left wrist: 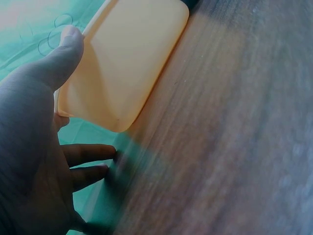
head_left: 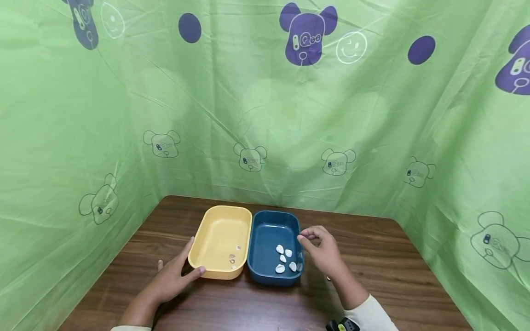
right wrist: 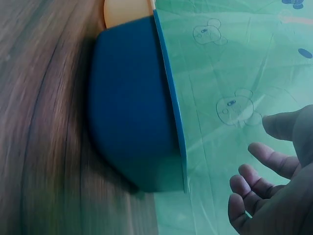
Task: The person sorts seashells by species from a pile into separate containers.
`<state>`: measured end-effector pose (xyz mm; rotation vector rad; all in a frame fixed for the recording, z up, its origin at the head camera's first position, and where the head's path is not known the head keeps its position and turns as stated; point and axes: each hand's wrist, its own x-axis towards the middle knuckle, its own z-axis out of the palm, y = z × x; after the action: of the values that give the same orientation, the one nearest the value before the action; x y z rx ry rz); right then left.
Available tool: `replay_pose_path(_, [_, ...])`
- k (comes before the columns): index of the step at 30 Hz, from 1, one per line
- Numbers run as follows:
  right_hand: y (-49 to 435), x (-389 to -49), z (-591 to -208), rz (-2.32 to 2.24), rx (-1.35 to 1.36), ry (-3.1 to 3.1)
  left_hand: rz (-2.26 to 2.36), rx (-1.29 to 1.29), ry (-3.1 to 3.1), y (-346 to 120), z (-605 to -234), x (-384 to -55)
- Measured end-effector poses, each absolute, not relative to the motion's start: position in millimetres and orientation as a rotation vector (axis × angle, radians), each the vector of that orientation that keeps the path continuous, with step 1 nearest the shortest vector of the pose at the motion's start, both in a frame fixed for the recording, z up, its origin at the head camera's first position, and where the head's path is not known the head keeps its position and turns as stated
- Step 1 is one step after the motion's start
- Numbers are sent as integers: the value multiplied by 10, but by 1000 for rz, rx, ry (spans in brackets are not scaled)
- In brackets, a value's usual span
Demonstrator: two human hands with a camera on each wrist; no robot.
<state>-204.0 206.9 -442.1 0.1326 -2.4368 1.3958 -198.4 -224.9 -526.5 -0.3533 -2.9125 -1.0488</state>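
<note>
A yellow bin and a dark blue bin stand side by side on a wooden table. With its thumb at the near left corner and a finger along the left side, my left hand rests on the yellow bin; its other fingers are spread in the left wrist view. Several small shell-like pieces lie in the yellow bin. Larger white shell-like pieces lie in the blue one. My right hand, fingers loosely bent and holding nothing visible, hovers by the blue bin's right rim.
Brown wood tabletop extends around both bins. Partly hidden by the right wrist, a small light piece lies on the table. A green printed curtain hangs behind and along both sides. A dark band is at the right wrist.
</note>
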Motion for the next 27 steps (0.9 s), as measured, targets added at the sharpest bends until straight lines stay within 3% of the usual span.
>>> replay_pose_path(27, [2732, -1684, -4839, 1495, -66, -2516, -1029, -347, -2925, -2234, -5255, -1992])
